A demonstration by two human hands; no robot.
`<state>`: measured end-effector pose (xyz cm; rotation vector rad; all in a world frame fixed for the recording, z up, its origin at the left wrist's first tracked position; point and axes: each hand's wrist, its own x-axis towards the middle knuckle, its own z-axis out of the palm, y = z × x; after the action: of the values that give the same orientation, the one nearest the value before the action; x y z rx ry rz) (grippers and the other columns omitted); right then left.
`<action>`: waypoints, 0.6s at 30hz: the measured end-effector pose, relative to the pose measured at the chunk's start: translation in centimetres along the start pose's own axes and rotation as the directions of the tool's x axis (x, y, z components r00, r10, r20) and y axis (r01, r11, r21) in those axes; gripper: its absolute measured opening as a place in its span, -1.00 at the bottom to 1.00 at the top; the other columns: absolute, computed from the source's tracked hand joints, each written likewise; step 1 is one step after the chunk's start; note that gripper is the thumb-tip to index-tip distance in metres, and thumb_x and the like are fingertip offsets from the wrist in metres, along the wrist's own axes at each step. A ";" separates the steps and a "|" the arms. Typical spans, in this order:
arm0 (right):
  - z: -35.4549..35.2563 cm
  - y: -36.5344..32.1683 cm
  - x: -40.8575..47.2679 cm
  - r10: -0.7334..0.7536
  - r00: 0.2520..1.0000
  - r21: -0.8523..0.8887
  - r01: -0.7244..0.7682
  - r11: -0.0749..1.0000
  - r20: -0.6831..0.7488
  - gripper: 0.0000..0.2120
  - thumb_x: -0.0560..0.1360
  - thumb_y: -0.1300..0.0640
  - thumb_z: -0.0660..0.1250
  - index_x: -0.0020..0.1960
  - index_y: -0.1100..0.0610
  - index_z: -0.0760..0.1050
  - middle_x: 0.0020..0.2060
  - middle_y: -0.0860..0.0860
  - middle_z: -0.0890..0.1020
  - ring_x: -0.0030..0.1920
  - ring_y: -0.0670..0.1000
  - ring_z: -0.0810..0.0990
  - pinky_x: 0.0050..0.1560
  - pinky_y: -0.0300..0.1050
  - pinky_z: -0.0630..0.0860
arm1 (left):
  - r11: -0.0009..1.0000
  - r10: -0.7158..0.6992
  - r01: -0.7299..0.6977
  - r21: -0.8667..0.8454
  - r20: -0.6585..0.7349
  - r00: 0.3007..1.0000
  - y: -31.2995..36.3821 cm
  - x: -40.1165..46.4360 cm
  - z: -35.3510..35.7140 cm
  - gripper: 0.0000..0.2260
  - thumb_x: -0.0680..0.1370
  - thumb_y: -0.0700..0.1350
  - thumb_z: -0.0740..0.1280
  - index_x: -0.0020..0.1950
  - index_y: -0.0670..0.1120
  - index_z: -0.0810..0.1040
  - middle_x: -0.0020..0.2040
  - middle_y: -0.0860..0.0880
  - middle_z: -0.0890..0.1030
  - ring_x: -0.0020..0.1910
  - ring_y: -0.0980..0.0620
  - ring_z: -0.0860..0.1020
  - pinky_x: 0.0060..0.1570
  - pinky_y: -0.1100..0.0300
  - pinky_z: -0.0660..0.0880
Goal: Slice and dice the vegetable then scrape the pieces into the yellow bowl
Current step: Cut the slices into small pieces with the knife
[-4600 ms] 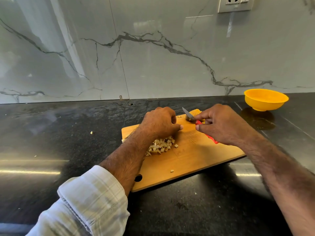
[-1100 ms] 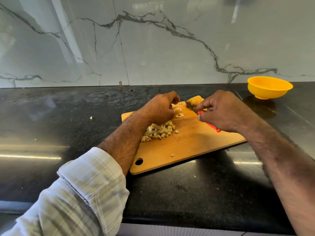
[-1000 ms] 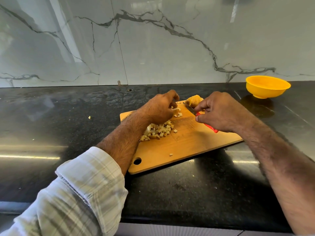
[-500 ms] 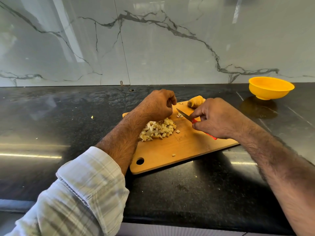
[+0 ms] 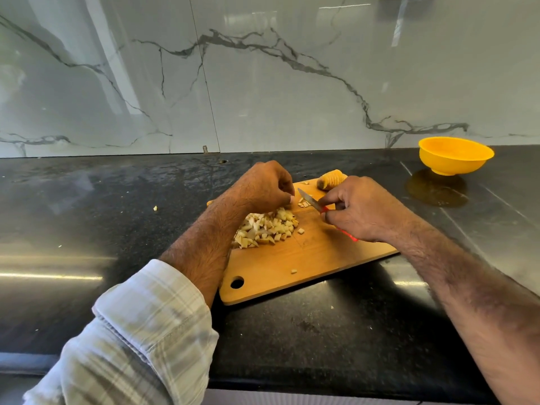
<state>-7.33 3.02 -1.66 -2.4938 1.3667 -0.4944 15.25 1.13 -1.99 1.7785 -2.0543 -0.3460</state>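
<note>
The surface (image 5: 87, 229) is glossy black speckled stone; the wall (image 5: 292, 97) polished veined marble. The board (image 5: 292, 258) is smooth matt wood, the bowl (image 5: 455, 159) yellow plastic, the sleeve (image 5: 140, 331) woven checked cloth.

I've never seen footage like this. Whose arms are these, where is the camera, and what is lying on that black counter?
There is no machine here: the arms belong to a person, and the one camera sits on their head, looking forward and down. The right hand grips a small knife with a red handle. The left hand is curled beside the blade; what its fingertips touch is too small to tell. On the black counter lies a wooden cutting board with a pile of diced vegetable and an uncut piece at its far edge. The yellow bowl stands apart, far right by the marble wall; no pieces show inside it.
</note>
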 end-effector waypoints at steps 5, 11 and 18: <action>-1.8 0.7 -0.5 -0.035 0.996 -0.070 0.028 0.997 -0.087 -0.74 0.52 0.03 0.48 0.21 -0.08 0.69 -0.46 -0.10 0.61 -0.44 -0.12 0.55 -0.33 -0.21 0.54 | 1.000 0.000 -0.004 -0.024 -0.154 0.988 -1.1 -0.2 -1.3 -0.95 0.58 -0.08 0.48 -0.01 -0.02 0.73 -0.10 0.07 0.69 -0.06 0.14 0.65 0.01 0.14 0.64; -0.8 0.5 -0.3 -0.065 0.997 -0.143 0.069 0.987 0.037 -0.65 0.51 0.02 0.43 0.29 -0.07 0.66 -0.34 -0.21 0.55 -0.26 -0.19 0.53 -0.18 -0.24 0.45 | 0.999 -0.029 0.023 -0.029 -0.249 0.968 -1.8 0.0 -1.7 -0.89 0.58 0.00 0.49 -0.02 -0.03 0.73 -0.11 0.03 0.70 -0.09 0.08 0.65 0.00 0.03 0.66; 0.2 -1.2 -0.7 -0.205 0.974 -0.041 0.210 0.977 0.091 -0.70 0.53 0.04 0.41 0.26 -0.10 0.67 -0.49 -0.23 0.54 -0.37 -0.24 0.53 -0.32 -0.25 0.44 | 0.999 -0.049 0.041 -0.034 -0.317 0.947 -1.8 -0.3 -2.1 -0.88 0.59 0.00 0.46 -0.06 -0.02 0.72 -0.19 0.03 0.68 -0.15 0.06 0.64 -0.06 0.02 0.67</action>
<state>-6.70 4.30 -1.47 -2.6812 1.1058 -0.3916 17.82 1.23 -0.98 1.7381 -1.7776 -0.0899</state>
